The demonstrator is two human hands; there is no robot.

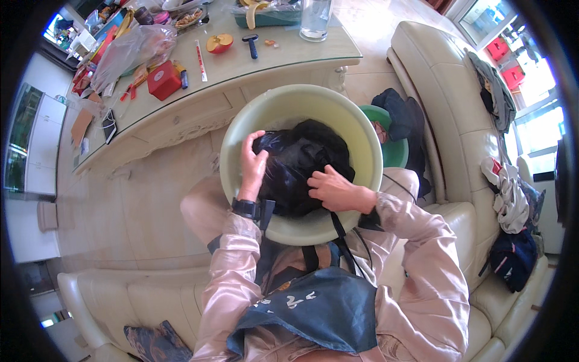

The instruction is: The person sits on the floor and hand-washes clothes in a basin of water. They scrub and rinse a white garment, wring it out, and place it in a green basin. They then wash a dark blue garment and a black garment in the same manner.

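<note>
A pale yellow-green plastic basin (301, 97) stands between my knees, with a heap of dark wet-looking cloth (294, 163) in it. At the heap's left side, inside the basin, my left hand (253, 165) rests with thumb and forefinger apart at the cloth's edge. Its other fingers are hidden, so its grip is unclear. My right hand (334, 190) has its fingers curled into the cloth on the right side, pinching a fold. A black strap (337, 224) hangs over the basin's near rim. A blue apron (316, 307) covers my front.
Ahead is a glass-topped table (253, 77) bearing a half apple (220, 44), a razor (251, 45), a red box (166, 80), a phone (108, 126) and a glass of water (314, 22). A green basin (398, 151) with clothes sits by the cream leather sofa (445, 90).
</note>
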